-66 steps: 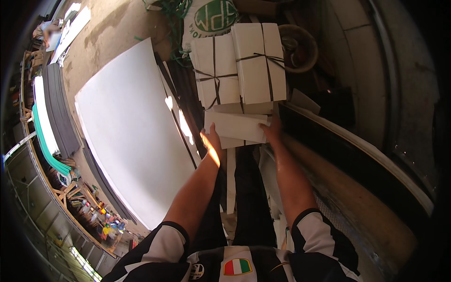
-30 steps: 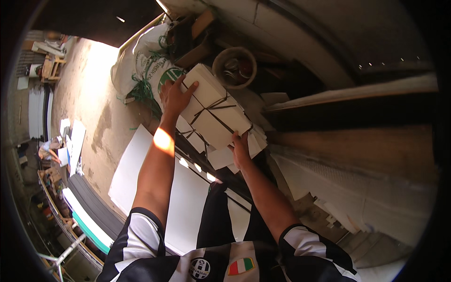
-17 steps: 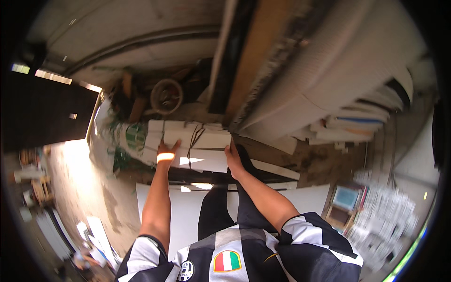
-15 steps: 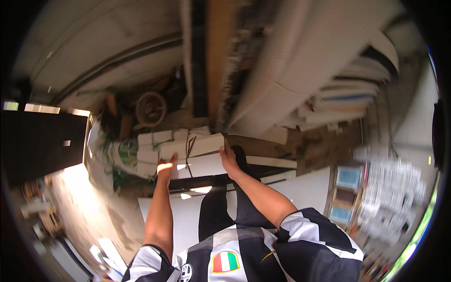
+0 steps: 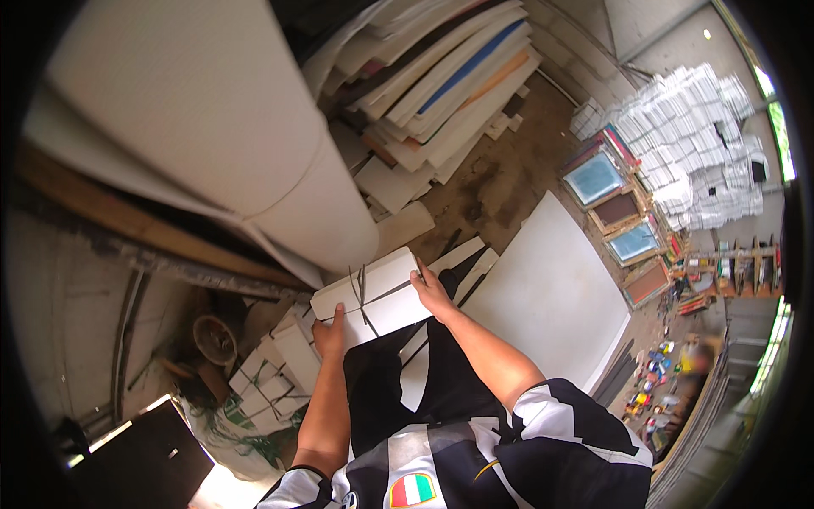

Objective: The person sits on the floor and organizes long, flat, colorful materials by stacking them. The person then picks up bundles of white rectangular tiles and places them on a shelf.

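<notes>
A bundle of white sheets (image 5: 386, 307), tied crosswise with dark strips, is held in front of my legs. My left hand (image 5: 329, 333) grips its near left end, thumb on the top. At the opposite end my right hand (image 5: 432, 293) clasps the edge, fingers wrapped down the side. The bundle's underside is hidden. Beyond my left hand, more tied white bundles (image 5: 270, 373) lie in a low pile.
A huge white roll (image 5: 229, 119) rises ahead on the left. Behind it are stacked large sheets (image 5: 441, 76). To my right lies a big white board (image 5: 547, 284), with framed screens (image 5: 593, 180), piled white bundles (image 5: 699, 161) and small colourful containers (image 5: 657, 377) farther right.
My view has swung to the right, bringing the white board, frames and piled bundles further into sight. Both hands keep hold of the tied bundle, which has moved away from the pile.
</notes>
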Motion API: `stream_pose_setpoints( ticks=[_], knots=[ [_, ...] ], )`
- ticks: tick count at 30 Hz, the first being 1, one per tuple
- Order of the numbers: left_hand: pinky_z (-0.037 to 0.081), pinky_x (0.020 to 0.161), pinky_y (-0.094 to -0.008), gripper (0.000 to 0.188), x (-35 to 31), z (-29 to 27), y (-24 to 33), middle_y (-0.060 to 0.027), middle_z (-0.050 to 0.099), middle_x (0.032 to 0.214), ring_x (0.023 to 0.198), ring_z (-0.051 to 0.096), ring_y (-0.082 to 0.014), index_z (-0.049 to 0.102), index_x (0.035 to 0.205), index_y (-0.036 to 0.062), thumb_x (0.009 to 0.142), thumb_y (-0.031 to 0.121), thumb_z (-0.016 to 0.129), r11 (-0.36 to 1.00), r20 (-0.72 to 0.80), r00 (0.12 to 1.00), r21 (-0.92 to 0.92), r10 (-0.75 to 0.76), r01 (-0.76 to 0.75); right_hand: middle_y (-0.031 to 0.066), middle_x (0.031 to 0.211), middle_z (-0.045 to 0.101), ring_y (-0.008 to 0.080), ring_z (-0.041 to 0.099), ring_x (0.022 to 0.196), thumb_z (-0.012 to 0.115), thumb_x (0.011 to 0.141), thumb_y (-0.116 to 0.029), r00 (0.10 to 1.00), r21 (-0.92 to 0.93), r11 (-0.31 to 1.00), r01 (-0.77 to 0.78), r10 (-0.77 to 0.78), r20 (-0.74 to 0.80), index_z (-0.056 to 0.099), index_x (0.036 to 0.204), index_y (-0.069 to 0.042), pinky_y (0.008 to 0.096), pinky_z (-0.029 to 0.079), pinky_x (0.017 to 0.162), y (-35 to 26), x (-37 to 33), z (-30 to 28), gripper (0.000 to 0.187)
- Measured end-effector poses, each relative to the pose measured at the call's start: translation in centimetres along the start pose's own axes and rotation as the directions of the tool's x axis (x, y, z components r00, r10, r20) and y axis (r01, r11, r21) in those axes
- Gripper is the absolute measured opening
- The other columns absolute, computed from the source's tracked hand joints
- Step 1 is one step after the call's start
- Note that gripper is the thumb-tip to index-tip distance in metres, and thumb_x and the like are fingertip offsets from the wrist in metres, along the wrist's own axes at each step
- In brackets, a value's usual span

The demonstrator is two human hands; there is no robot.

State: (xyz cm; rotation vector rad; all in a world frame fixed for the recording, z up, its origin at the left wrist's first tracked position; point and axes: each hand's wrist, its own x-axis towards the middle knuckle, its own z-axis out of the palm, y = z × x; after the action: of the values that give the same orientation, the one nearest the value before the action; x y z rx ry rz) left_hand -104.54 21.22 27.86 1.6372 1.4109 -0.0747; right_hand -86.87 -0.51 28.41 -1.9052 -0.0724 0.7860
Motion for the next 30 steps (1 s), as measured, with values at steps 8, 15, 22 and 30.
stream_pose_setpoints(
  ticks=[8, 15, 22, 30],
  knots=[
    [0.047, 0.101, -0.0511, 0.086, -1.9, 15.6, 19.4, -0.0225, 0.059, 0.131, 0.121, 0.059, -0.0416, 0.059, 0.13, 0.0021, 0.079, 0.071, 0.069, 0.905, 0.102, 0.975, 0.362, 0.198, -0.222, 0.0198, 0.155, 0.043, 0.0299, 0.04, 0.145, 0.05, 0.106, -0.046, 0.964, 0.312, 0.95, 0.008, 0.076, -0.256, 0.035, 0.157, -0.007, 0.0371, 0.032, 0.117, 3.8, 5.8, -18.2, 0.066],
    [0.045, 0.104, -0.0529, 0.088, -4.3, 30.4, 35.3, -0.0222, 0.057, 0.135, 0.125, 0.054, -0.0444, 0.056, 0.137, 0.0046, 0.079, 0.069, 0.07, 0.781, 0.285, 0.86, 0.366, 0.423, -0.505, 0.0152, 0.149, 0.05, 0.0246, 0.044, 0.139, 0.046, 0.109, -0.042, 0.855, 0.511, 0.859, 0.027, 0.245, -0.457, 0.037, 0.154, -0.004, 0.036, 0.034, 0.115, 4.3, 8.6, -33.3, 0.059],
    [0.045, 0.104, -0.0483, 0.073, -3.9, 42.8, 48.5, -0.0224, 0.06, 0.132, 0.125, 0.055, -0.0405, 0.062, 0.137, 0.0124, 0.082, 0.059, 0.075, 0.735, 0.499, 0.683, 0.126, 0.533, -0.666, 0.016, 0.152, 0.047, 0.0263, 0.041, 0.142, 0.045, 0.108, -0.043, 0.712, 0.624, 0.775, 0.098, 0.383, -0.589, 0.039, 0.152, -0.002, 0.0377, 0.03, 0.118, 1.8, 12.3, -44.5, 0.06],
    [0.052, 0.095, -0.0434, 0.071, -1.7, 57.8, 64.6, -0.0234, 0.07, 0.118, 0.111, 0.069, -0.0351, 0.061, 0.137, 0.008, 0.084, 0.054, 0.075, 0.651, 0.649, 0.516, 0.043, 0.558, -0.758, 0.0157, 0.155, 0.043, 0.0262, 0.039, 0.143, 0.043, 0.108, -0.046, 0.615, 0.713, 0.665, 0.222, 0.472, -0.632, 0.035, 0.153, 0.002, 0.0371, 0.028, 0.119, 0.4, 23.5, -55.1, 0.066]
  ],
)
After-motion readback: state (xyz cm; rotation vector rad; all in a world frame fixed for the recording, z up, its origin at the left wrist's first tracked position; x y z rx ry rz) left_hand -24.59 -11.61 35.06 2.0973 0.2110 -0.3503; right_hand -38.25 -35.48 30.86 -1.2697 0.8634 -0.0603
